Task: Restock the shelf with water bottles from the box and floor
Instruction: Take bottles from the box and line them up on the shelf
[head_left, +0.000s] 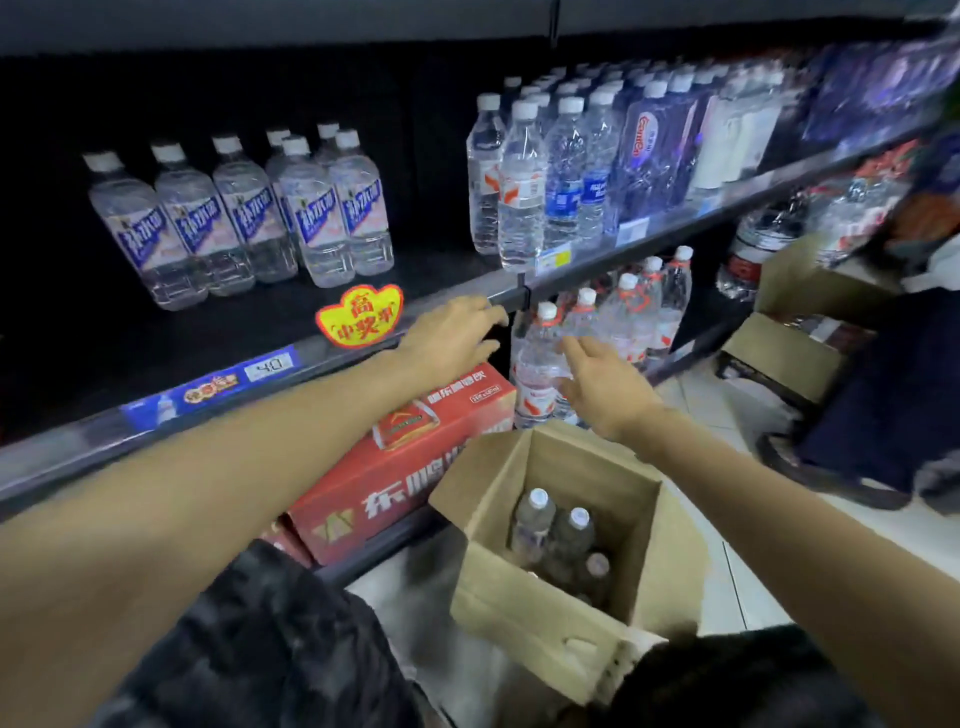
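An open cardboard box (524, 613) stands on the floor below me with three capped water bottles (556, 530) upright inside. My left hand (452, 332) rests flat on the front edge of the dark shelf (156, 426), fingers spread, holding nothing. My right hand (602, 384) hovers open above the box, its fingers close to tall bottles (540, 364) with red-and-white labels on the lower level. On the shelf stand several blue-labelled bottles (234, 218) at the left and several clear bottles (524, 182) at the right.
A red carton (395, 467) lies under the shelf beside the box. A yellow promotional tag (358, 314) and a price strip (208, 387) hang on the shelf edge. More cardboard boxes (789, 348) and a dark bag (883, 405) sit on the tiled floor at the right.
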